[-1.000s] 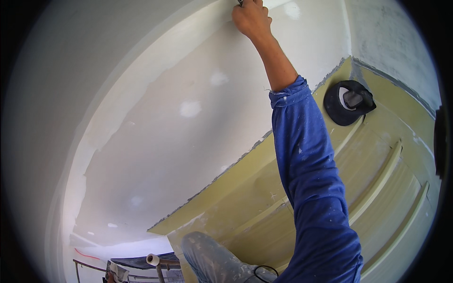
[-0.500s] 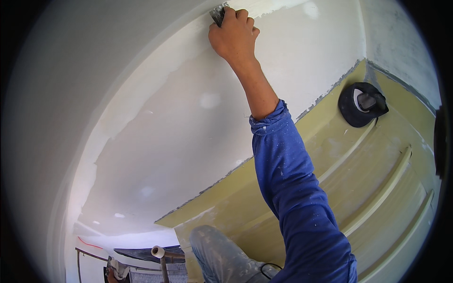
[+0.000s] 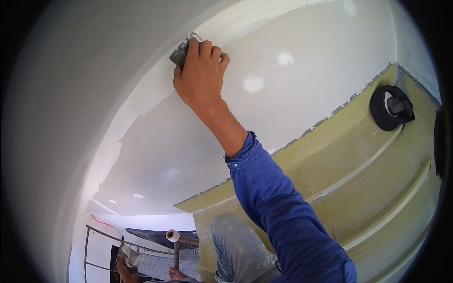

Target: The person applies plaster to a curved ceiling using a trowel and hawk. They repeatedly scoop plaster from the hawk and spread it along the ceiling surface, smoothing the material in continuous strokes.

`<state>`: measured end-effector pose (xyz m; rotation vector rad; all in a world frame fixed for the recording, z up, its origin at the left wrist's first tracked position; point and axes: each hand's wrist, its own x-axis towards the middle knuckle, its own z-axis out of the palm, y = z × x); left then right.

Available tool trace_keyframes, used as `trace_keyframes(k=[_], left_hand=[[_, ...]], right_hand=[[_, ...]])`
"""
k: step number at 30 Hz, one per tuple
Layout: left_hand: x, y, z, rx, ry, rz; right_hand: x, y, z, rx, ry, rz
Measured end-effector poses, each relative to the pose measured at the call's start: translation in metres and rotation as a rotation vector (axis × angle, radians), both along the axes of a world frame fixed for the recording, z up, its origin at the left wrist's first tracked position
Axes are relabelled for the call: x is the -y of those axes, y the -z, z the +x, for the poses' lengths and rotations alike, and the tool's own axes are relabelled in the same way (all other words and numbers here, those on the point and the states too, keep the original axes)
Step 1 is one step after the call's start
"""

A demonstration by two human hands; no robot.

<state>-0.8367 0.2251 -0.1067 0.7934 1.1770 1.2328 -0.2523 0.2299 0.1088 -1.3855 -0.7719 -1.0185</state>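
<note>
My right hand (image 3: 200, 75) is raised to the white wall surface (image 3: 188, 155), its fingers closed over a flat grey putty scraper (image 3: 180, 55). White putty clings to the scraper's upper edge. The blade rests along the pale putty band (image 3: 153, 89) beside the curved edge of the surface. Low at the left, my left hand (image 3: 126, 270) is small and partly cut off by the lower edge. It grips a putty knife (image 3: 131, 256) loaded with whitish putty; the handle is hidden.
A black cap (image 3: 391, 108) hangs on the yellow-green panel (image 3: 349, 155) with raised ribs at right. Below are my dusty trouser knee (image 3: 231, 243), a bare foot (image 3: 177, 273), a pipe end (image 3: 172, 235) and a metal rail frame (image 3: 87, 245). White patches (image 3: 254, 84) dot the surface.
My right hand has moved left and down along the putty band with the scraper. The view has shifted, and more of my left hand and its loaded putty knife now shows.
</note>
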Motion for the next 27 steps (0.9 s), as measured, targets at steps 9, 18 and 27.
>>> trace_keyframes(k=[9,18,27], left_hand=[[0.004,0.039,-0.048,-0.01,-0.062,0.09],[0.004,0.031,-0.03,0.145,-0.07,-0.013],[0.004,0.016,0.02,0.102,0.071,-0.036]], right_hand=[[-0.074,0.031,-0.093,0.011,-0.111,-0.066],[-0.158,0.063,-0.177,0.039,-0.137,-0.155],[-0.101,0.104,-0.198,0.312,-0.561,-0.467]])
